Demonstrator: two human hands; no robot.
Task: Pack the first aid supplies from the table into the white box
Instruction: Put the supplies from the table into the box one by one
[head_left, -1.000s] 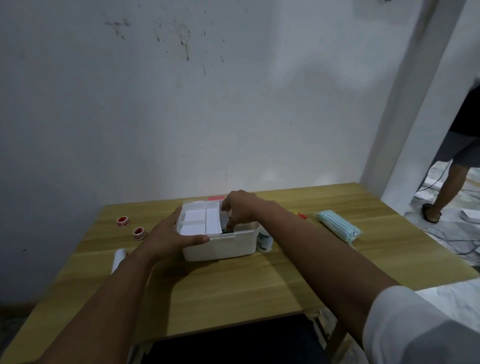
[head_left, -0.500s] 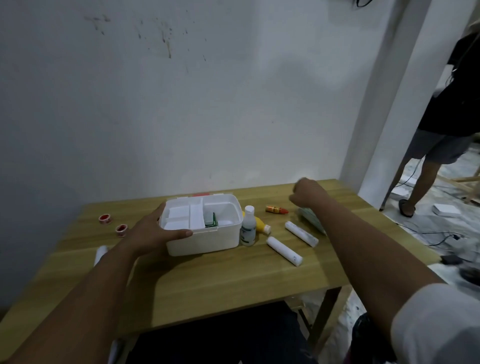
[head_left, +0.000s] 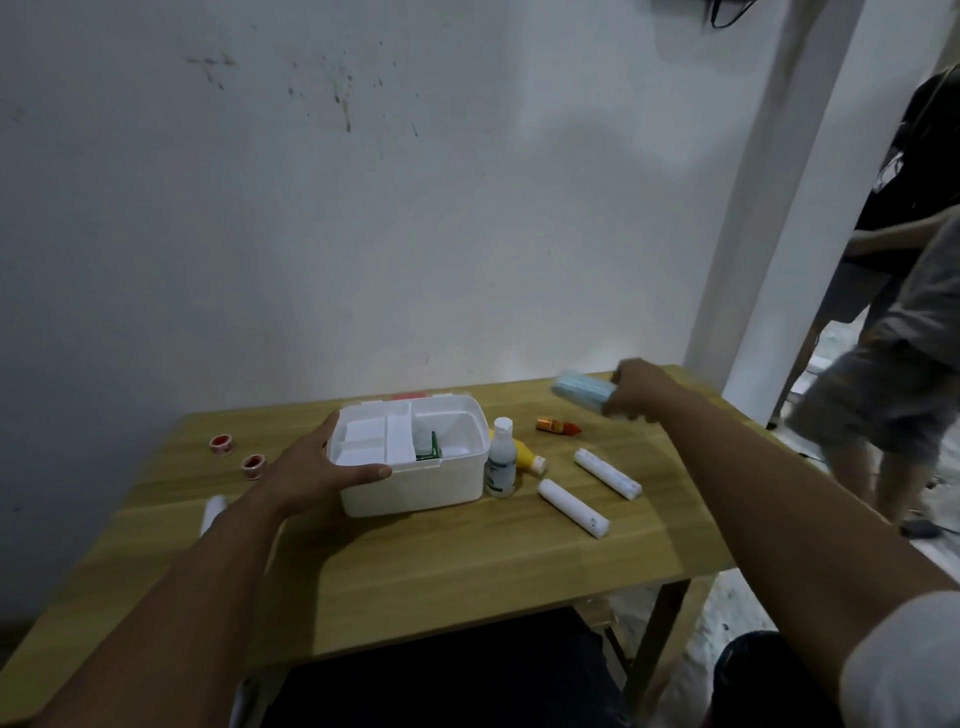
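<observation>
The white box (head_left: 436, 488) stands open in the middle of the wooden table (head_left: 467, 561), with a divided white tray on its left side and a green item in the right compartment. My left hand (head_left: 317, 467) grips the box's left front corner. My right hand (head_left: 636, 392) is raised above the table's far right, shut on a pale blue pack of face masks (head_left: 582, 391). On the table lie a white bottle (head_left: 501, 460), a yellow bottle (head_left: 527, 454), an orange tube (head_left: 557, 426) and two white rolls (head_left: 607, 473) (head_left: 572, 507).
Two small red tape rolls (head_left: 221, 445) (head_left: 253, 465) lie left of the box, and a white roll (head_left: 213, 512) is partly hidden by my left forearm. A person (head_left: 898, 364) stands in the doorway at the right. A white wall is right behind the table.
My right hand left the box, reached to the table's far right, closed on the mask pack and lifted it. My left hand stayed on the box. The view swung right.
</observation>
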